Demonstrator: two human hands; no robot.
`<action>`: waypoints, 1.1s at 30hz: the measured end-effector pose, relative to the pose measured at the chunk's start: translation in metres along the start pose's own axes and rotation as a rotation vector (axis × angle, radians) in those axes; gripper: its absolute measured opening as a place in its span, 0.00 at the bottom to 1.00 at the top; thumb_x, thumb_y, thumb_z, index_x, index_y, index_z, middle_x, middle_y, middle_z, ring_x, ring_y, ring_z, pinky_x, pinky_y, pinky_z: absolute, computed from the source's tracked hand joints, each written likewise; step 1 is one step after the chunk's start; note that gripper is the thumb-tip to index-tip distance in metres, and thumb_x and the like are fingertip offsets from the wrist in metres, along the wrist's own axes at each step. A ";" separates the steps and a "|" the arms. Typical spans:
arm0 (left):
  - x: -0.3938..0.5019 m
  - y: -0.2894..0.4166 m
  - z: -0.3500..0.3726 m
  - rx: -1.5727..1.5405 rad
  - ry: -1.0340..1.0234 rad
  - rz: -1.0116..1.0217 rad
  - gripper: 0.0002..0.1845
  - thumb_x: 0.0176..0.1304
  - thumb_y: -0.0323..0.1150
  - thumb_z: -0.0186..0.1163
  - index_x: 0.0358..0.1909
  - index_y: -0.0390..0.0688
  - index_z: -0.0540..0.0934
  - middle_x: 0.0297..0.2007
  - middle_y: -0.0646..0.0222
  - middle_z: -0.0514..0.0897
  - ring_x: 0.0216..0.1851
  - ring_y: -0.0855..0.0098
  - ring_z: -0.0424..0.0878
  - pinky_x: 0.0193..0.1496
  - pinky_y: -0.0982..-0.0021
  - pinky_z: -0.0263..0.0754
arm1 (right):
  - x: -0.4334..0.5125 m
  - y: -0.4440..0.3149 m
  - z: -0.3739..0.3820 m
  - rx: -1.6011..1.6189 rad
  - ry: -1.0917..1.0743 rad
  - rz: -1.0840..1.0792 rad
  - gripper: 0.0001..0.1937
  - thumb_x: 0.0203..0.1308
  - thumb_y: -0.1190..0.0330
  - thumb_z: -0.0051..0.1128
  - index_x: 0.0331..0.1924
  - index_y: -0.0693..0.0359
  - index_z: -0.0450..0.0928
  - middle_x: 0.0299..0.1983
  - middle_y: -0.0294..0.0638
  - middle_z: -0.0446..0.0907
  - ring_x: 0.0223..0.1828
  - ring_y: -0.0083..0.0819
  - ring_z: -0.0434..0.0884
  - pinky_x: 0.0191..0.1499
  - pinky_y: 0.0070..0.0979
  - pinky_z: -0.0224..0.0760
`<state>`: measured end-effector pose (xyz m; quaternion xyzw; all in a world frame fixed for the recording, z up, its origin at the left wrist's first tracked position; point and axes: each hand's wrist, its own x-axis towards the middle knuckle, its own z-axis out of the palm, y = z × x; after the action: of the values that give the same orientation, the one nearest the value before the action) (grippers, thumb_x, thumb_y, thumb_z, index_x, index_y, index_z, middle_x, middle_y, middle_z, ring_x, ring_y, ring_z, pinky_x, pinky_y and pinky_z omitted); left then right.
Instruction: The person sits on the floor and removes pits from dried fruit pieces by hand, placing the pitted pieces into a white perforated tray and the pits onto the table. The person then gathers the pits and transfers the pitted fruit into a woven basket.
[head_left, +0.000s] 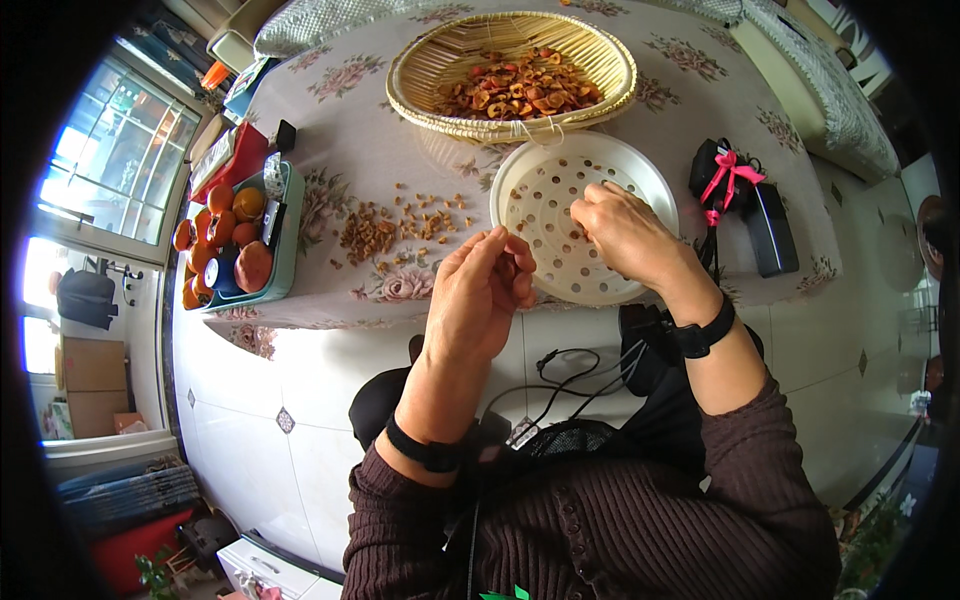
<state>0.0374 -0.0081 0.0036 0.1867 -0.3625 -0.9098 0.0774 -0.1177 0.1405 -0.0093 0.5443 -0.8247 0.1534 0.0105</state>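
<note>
My left hand (476, 292) is curled at the near left rim of a round white perforated tray (540, 202). Its fingers bend inward, and shadow hides whether anything lies in the palm. Over the tray's right half, my right hand (626, 232) points its bunched fingertips down at the holed base. Small brown bits (576, 234) show beside those fingertips, which are partly hidden under the hand. A few more bits lie near the tray's left side. To the left, a loose pile of small brown seeds or dried pieces (367, 232) is spread on the flowered tablecloth (330, 142).
Behind the tray stands a woven basket (420, 94) of dried, sliced red-brown fruit (517, 86). A green bin (289, 247) at left holds persimmons (220, 227) and other round fruit. At right lie a black box (772, 229) and a pink ribbon (727, 176). Cables (570, 379) hang below the table edge.
</note>
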 end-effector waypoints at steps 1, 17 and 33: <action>0.000 -0.001 0.000 0.000 0.003 -0.001 0.13 0.71 0.37 0.50 0.35 0.38 0.77 0.26 0.66 0.77 0.23 0.74 0.70 0.26 0.71 0.64 | 0.000 0.000 0.000 -0.018 -0.016 0.013 0.03 0.49 0.81 0.53 0.29 0.66 0.74 0.35 0.48 0.75 0.43 0.45 0.78 0.48 0.36 0.72; 0.003 -0.001 -0.003 -0.025 -0.031 0.011 0.13 0.70 0.37 0.52 0.34 0.37 0.77 0.27 0.65 0.78 0.22 0.75 0.73 0.26 0.71 0.70 | 0.006 -0.003 -0.001 -0.076 -0.075 0.096 0.07 0.47 0.76 0.60 0.31 0.68 0.76 0.33 0.55 0.80 0.40 0.48 0.82 0.46 0.38 0.75; 0.004 -0.004 -0.004 0.002 -0.046 0.005 0.13 0.71 0.37 0.48 0.34 0.38 0.76 0.28 0.66 0.79 0.24 0.74 0.70 0.28 0.72 0.63 | -0.002 0.013 -0.015 0.490 0.164 0.185 0.04 0.56 0.74 0.58 0.30 0.64 0.74 0.24 0.37 0.77 0.25 0.21 0.75 0.31 0.22 0.70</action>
<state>0.0354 -0.0090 -0.0026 0.1648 -0.3656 -0.9133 0.0713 -0.1311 0.1514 0.0014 0.4386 -0.8057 0.3923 -0.0686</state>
